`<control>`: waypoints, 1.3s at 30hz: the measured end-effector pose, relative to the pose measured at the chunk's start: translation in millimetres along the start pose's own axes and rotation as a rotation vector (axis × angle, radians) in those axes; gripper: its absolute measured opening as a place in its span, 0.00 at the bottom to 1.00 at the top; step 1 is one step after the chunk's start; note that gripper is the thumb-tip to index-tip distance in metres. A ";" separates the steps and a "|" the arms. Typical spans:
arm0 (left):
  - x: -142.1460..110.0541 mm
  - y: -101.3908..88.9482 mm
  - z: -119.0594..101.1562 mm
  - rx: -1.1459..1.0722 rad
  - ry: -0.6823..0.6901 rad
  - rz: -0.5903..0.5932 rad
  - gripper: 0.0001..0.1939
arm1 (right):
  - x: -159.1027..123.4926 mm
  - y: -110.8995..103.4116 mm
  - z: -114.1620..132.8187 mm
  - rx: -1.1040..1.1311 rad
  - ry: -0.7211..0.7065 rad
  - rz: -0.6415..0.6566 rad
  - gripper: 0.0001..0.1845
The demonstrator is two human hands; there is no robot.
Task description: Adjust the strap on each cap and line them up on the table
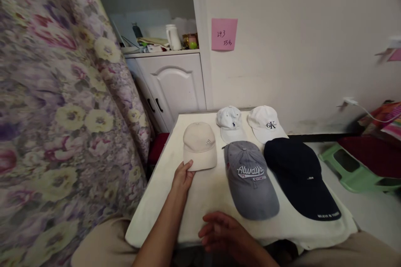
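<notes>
My left hand (183, 175) pinches the brim of a cream baseball cap (199, 144) at its left front corner, thumb on top. Over the table's near edge hovers my right hand (221, 231), its fingers apart and nothing in them. Just beyond it lies a grey baseball cap (252, 187) with white lettering, brim towards me. A dark navy cap (297, 175) with a long brim rests to the right of the grey one. Behind these sit a pale cap (230, 123) with a small dark emblem and a white cap (265, 123) marked CK.
The caps are on a table with a cream cloth (156, 217). A floral curtain (72, 133) hangs close on the left. Against the wall stands a white cabinet (175, 83) bearing a white jug (173, 37). A green stool (347, 167) is on the right.
</notes>
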State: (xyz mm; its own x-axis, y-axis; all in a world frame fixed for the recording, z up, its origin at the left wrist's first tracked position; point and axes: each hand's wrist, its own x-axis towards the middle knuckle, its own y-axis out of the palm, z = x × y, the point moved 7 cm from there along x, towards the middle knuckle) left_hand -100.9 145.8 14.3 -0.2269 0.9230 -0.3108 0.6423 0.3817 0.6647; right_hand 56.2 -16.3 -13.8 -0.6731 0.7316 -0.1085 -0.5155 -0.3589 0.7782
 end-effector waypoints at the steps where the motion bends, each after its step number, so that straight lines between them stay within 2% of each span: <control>1: -2.7 -1.6 0.3 0.007 0.012 -0.008 0.24 | -0.6 0.1 -0.1 0.002 -0.002 0.013 0.22; 10: -12.8 -19.1 6.4 0.053 0.134 -0.153 0.23 | -3.3 -1.0 -0.6 0.036 0.010 0.059 0.22; 21: -12.2 -19.5 2.3 0.163 0.210 -0.174 0.18 | -3.3 -3.2 -2.0 0.040 0.024 0.058 0.21; 27: -17.3 -24.8 -1.6 0.286 0.236 -0.218 0.20 | -2.8 -4.7 -2.6 0.033 0.037 0.055 0.21; 34: -16.9 -26.5 -6.3 0.442 0.238 -0.207 0.23 | -3.8 -2.7 -0.1 0.020 0.051 0.045 0.22; 39: -16.2 -31.8 -10.3 0.469 0.242 -0.207 0.22 | -2.7 -2.4 0.9 0.022 0.067 0.046 0.21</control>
State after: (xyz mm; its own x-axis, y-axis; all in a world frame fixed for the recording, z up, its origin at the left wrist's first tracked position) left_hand -125.2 119.2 5.2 -0.5086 0.8370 -0.2017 0.8104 0.5445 0.2161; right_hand 59.8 -16.9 -14.8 -0.7303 0.6737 -0.1132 -0.4722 -0.3780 0.7963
